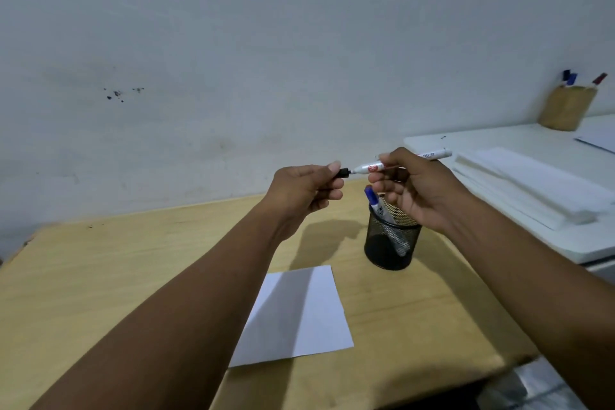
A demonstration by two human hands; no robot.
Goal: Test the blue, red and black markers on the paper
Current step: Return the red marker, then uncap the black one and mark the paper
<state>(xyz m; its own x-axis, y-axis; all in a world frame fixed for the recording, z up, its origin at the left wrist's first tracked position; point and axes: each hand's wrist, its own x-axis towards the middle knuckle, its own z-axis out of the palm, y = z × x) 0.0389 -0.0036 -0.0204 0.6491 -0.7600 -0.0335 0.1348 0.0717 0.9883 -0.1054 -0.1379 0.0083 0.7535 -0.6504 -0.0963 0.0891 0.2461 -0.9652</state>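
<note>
My right hand (pixel 416 190) grips the white barrel of a marker (pixel 432 154) held level above the table. My left hand (pixel 306 191) pinches its black cap (pixel 342 172) at the marker's left end; the cap meets the tip. Below the hands stands a black mesh cup (pixel 392 243) holding a blue-capped marker (pixel 374 201), which leans to the left. A white sheet of paper (pixel 299 313) lies flat on the wooden table (pixel 133 260), in front of the cup.
A white surface (pixel 499 243) adjoins the table on the right, carrying a stack of white sheets (pixel 532 186). At its back a wooden holder (pixel 567 108) contains blue and red markers. A grey wall rises behind the table.
</note>
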